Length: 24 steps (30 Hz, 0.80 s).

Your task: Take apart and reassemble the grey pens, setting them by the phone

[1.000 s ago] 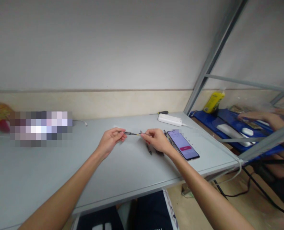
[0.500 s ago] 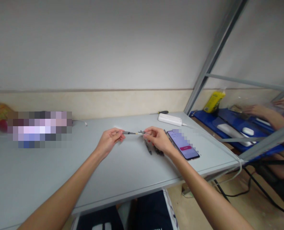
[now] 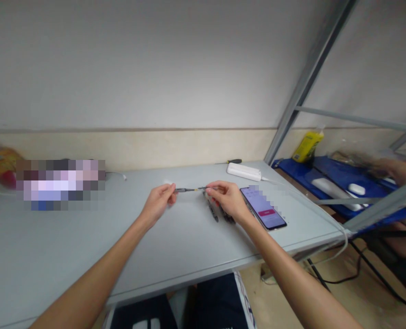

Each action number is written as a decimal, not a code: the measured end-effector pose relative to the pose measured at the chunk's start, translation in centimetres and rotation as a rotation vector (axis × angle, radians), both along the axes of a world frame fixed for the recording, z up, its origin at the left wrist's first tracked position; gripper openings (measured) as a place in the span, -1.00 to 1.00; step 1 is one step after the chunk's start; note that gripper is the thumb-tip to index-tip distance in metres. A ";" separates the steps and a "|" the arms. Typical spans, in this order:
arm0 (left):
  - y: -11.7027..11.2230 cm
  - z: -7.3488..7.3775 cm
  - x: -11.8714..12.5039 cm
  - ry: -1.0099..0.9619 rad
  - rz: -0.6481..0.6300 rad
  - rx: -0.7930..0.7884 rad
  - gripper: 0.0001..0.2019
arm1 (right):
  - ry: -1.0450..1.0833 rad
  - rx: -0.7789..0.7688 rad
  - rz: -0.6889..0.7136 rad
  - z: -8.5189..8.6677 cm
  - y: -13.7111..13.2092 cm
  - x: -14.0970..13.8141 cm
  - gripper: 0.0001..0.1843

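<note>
Head view: the left hand and the right hand are positioned apart above the grey table, with a slender, dark, pen-like rod between them. The left thumb and fingers are clamped on the rod's left end; the right thumb and fingers are pinched on its right end. The long axis runs left to right, close to level and roughly parallel to the table's rear edge. The left section tapers toward the right hand, where a small yellowish spot marks its narrow end. Whether the two sections are joined at this point cannot be determined. Beneath the right hand, a dark pen lies on the table, its lower end directed toward the near edge. The phone lies obliquely just right of the right hand, its screen facing up.
</note>
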<state>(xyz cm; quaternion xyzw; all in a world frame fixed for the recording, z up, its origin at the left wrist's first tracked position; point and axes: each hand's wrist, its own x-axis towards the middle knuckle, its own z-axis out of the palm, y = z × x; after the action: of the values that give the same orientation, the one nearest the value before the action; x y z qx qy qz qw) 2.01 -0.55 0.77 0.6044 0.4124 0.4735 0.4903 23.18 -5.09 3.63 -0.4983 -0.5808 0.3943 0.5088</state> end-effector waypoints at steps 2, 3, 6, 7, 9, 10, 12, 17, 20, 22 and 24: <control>-0.1 0.0 0.1 0.066 0.031 0.005 -0.57 | 0.007 0.031 0.002 -0.1 0.0 0.0 -0.73; -0.1 0.1 0.1 0.087 0.042 0.000 -0.56 | 0.012 0.043 0.005 -0.2 0.1 0.0 -0.72; -0.2 0.1 0.0 0.107 0.061 -0.019 -0.50 | 0.031 0.068 0.018 -0.2 0.0 0.0 -0.72; -0.2 0.0 0.0 0.098 0.061 -0.031 -0.49 | 0.034 0.073 0.021 -0.2 0.0 -0.1 -0.73; -0.2 0.0 -0.1 0.050 0.052 -0.065 -0.47 | 0.036 0.079 0.015 -0.1 0.0 -0.1 -0.73; -0.1 0.0 -0.1 0.015 0.043 -0.080 -0.47 | 0.036 0.079 0.010 0.0 -0.1 -0.1 -0.73; -0.1 0.0 -0.1 -0.060 0.029 -0.099 -0.48 | 0.038 0.073 0.005 0.1 -0.1 -0.1 -0.73; 0.1 0.0 -0.1 -0.133 0.037 -0.102 -0.49 | 0.099 0.065 -0.024 0.1 -0.1 0.0 -0.73; 0.1 0.2 -0.1 -0.159 0.052 -0.107 -0.51 | 0.176 0.062 -0.076 -0.2 0.1 0.4 -0.71; 0.1 0.4 -0.1 -0.188 0.070 -0.118 -0.52 | 0.229 0.059 -0.113 -0.3 0.2 0.7 -0.71; 0.1 0.5 -0.2 -0.221 0.091 -0.132 -0.53 | 0.272 0.061 -0.145 -0.2 0.3 1.0 -0.72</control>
<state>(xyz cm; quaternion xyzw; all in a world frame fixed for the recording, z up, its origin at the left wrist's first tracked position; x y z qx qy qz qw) 1.84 -0.47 1.26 0.4956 0.4134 0.5307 0.5495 24.21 -4.84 3.46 -0.4652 -0.4808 0.4027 0.6246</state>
